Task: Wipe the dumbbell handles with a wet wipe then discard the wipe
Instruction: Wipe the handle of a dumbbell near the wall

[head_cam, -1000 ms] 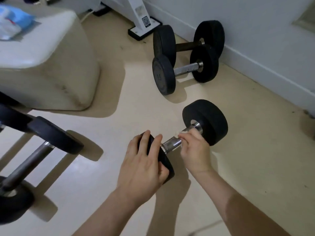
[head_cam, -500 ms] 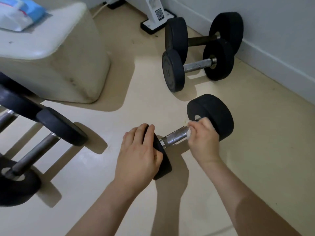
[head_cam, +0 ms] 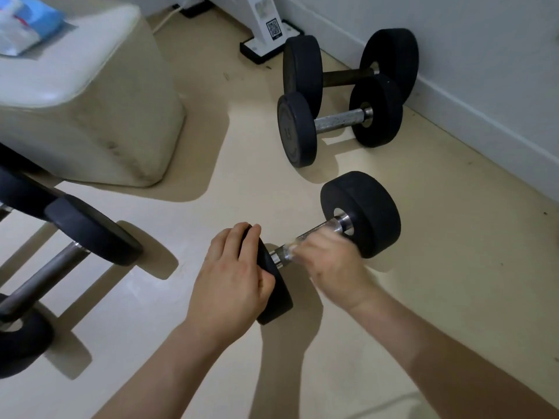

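The black rubber-headed dumbbell (head_cam: 317,229) is laid flat on the pale floor (head_cam: 423,297), right between the two hands, both heads grounded. Its long axis is set on a diagonal: the near head (head_cam: 276,294) sits under the left hand (head_cam: 233,276), and the far head (head_cam: 363,207) is pointed away, just beyond the right hand (head_cam: 331,261).

The left hand is clamped over the rim of that near head, fingers draped across the top and thumb tucked against its face. This grip is judged to be there so the round weight cannot roll while it is scrubbed.

The right hand is smeared by motion blur. Its fingers are bunched on the knurled steel handle (head_cam: 282,256), closed on what is taken to be the white wet wipe (head_cam: 294,247), seen only as a pale streak. The handle is thus exposed along its whole length for strokes up and down the bar.

Further out past the right hand, two more black dumbbells (head_cam: 338,119) are parked by the wall. Far off to the left hand's side, a blue-and-white wipe pack (head_cam: 27,28) is left lying.
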Motion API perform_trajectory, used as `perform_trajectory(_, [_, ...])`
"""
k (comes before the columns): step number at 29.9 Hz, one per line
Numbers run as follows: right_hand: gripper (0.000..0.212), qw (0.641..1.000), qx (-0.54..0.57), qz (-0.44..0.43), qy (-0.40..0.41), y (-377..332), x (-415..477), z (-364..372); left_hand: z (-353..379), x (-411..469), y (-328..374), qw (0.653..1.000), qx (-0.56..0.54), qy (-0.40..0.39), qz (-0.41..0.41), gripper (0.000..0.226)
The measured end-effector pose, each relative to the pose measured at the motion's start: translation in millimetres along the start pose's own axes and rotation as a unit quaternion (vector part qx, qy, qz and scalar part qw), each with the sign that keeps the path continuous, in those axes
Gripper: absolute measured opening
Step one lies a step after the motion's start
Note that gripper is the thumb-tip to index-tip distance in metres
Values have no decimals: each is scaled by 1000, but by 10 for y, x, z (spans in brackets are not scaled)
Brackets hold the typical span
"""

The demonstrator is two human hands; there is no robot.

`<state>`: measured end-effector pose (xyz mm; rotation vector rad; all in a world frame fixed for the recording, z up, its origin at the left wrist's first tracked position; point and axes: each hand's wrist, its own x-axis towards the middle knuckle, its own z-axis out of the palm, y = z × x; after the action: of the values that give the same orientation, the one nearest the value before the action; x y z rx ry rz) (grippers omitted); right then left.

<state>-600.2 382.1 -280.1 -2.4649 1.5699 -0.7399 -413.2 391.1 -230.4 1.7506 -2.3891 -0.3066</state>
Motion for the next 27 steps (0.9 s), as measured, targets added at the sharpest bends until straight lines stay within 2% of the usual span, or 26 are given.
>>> perform_trajectory(2, [15, 999, -2, -50, -13, -205, 24, 100, -6, 17, 5, 1000, -5, 10, 6, 61])
perform_trajectory(4, [14, 999, -15, -51, -6, -134, 36, 86, -10, 34, -27, 1000, -8, 12, 12, 60])
perform_trajectory(5, [12, 999, -32, -20, 11, -15, 19, 55, -8, 46, -51, 1000, -12, 9, 6, 61])
perform_trajectory(8, [22, 985, -43, 150, 74, 222, -79, -3, 0, 86, -95, 1000, -24, -6, -12, 64])
perform_trajectory(10, [25, 976, -15, 195, 101, 50, -53, 105, -10, 127, -96, 999, -36, -16, -25, 64])
perform_trajectory(13, [17, 992, -11, 116, 47, -281, 62, 264, -31, 206, -115, 997, -54, -31, -44, 65])
perform_trajectory(15, [18, 997, -26, 69, -11, -170, 149, 183, -36, 258, -154, 995, -65, -43, -56, 64])
perform_trajectory(16, [20, 995, -44, 82, -21, -44, 196, 109, -35, 286, -179, 995, -70, -48, -62, 62])
perform_trajectory(19, [29, 975, -61, 211, 36, 158, 231, -5, -30, 330, -211, 994, -72, -52, -66, 63])
perform_trajectory(21, [28, 976, -46, 208, 39, -85, 197, 79, -41, 310, -189, 994, -67, -51, -65, 68])
perform_trajectory(24, [25, 991, -11, 132, -24, -292, 89, 157, -63, 242, -140, 996, -55, -51, -53, 67])
perform_trajectory(26, [28, 983, -39, 179, -20, -21, 141, 79, -63, 208, -123, 996, -50, -51, -46, 67])
perform_trajectory(27, [28, 973, -58, 222, 13, 115, 146, 63, -60, 185, -110, 997, -49, -51, -44, 66])
